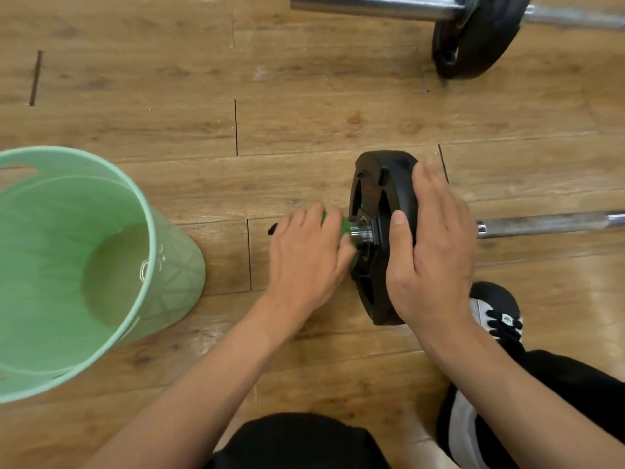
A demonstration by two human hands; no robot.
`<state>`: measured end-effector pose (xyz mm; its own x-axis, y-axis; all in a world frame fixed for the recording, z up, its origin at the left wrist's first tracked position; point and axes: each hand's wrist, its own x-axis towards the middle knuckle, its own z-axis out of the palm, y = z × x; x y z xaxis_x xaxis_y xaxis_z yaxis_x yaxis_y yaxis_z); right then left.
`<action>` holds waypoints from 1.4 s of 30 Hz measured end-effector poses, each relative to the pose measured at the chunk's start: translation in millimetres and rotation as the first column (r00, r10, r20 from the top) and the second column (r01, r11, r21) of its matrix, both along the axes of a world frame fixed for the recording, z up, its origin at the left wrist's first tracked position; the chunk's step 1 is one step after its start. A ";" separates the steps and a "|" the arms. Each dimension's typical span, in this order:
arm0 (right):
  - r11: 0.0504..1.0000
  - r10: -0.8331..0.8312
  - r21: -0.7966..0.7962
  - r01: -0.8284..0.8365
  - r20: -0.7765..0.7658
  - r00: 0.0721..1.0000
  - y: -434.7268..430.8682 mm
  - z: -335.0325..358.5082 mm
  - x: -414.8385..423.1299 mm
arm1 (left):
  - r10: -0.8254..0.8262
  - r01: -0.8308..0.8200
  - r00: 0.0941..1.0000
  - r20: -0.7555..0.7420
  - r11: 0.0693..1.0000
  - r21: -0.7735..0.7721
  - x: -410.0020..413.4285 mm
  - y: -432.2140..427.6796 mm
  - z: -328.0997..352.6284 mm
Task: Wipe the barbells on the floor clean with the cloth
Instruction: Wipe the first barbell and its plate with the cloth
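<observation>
A barbell lies on the wooden floor with a black weight plate (378,191) standing on edge and its steel bar (548,225) running off to the right. My left hand (307,258) grips a green cloth (345,226) wrapped around the short metal end of the bar at the plate's hub. Only a small bit of the cloth shows past my fingers. My right hand (433,245) rests flat over the plate's rim with straight fingers, thumb on the plate's face. A second barbell (473,35) with a black plate lies at the top right.
A pale green plastic bucket (152,231) with a little water stands at the left. My knees in black trousers and a black-and-white shoe (500,316) are at the bottom right. A small dark speck (271,229) lies on the floor by my left hand.
</observation>
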<state>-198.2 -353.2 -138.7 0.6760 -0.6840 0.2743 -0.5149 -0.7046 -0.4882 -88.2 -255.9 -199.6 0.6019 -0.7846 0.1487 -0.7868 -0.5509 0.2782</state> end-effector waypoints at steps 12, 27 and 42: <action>0.993 0.119 0.007 -0.119 -0.098 0.988 8.1 10.5 -20.4 | -0.093 0.100 0.993 -0.068 0.989 0.109 -37.0 33.8 8.1; 0.993 0.114 -0.024 -0.113 0.049 0.992 29.2 2.3 -48.6 | -0.047 0.048 0.999 -0.027 0.998 0.044 -65.5 24.9 4.8; 0.993 0.120 -0.015 -0.120 0.056 0.991 21.6 3.6 -45.0 | -0.193 0.192 0.979 0.072 0.981 0.023 -44.7 37.3 -4.5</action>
<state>-243.3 -331.5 -135.0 0.7363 -0.5952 0.3220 -0.3980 -0.7657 -0.5052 -132.9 -218.6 -204.1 0.4272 -0.8874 0.1734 -0.8965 -0.3909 0.2083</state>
